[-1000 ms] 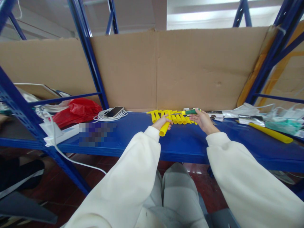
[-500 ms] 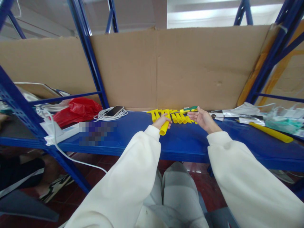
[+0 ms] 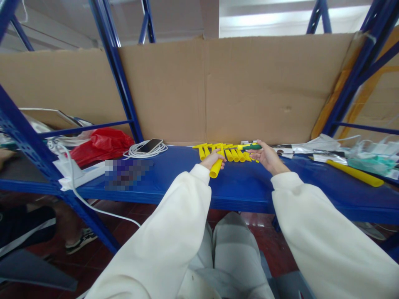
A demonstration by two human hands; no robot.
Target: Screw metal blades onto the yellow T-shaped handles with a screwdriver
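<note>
My left hand is closed around a yellow plastic tube, its open end facing me. In my right hand is a screwdriver with a green and yellow handle, held at its end by the fingertips. Its thin shaft points left to the far part of the held tube; whether the tip touches it I cannot make out. Behind and between my hands, several more yellow tube pieces lie in a row on the blue shelf.
A cardboard sheet stands along the back. To the left are a phone on a coiled white cable and a red plastic bag. On the right lies a long yellow piece. Another person's leg shows lower left.
The screwdriver handle has dropped a little and turned nearly level in my right hand. My left hand and its tube have hardly moved. The other person's foot has shifted right.
</note>
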